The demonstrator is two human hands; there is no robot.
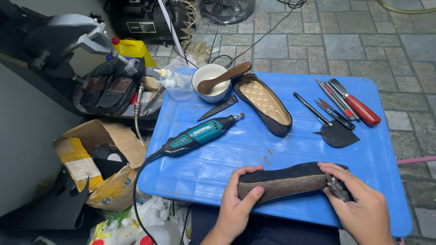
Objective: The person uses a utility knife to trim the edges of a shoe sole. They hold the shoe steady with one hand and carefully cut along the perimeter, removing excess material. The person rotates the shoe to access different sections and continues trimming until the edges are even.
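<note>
My left hand (237, 204) grips the left end of a flat shoe (286, 181) held on its side, its black sole facing away and brown edge toward me. At the shoe's right end, my right hand (361, 204) holds a small metal tool (337, 188) against it. The shoe rests on the near edge of a blue plastic table (227, 163). A second flat shoe (265, 104) with a quilted tan insole lies upright further back.
A teal rotary tool (200, 134) with a black cord lies mid-table. A white bowl (210, 81) holds a wooden brush handle. Knives, scissors and a red-handled tool (359, 108) lie right. A black leather piece (337, 135), a cardboard box (97, 159) and dark shoes (111, 86) sit around.
</note>
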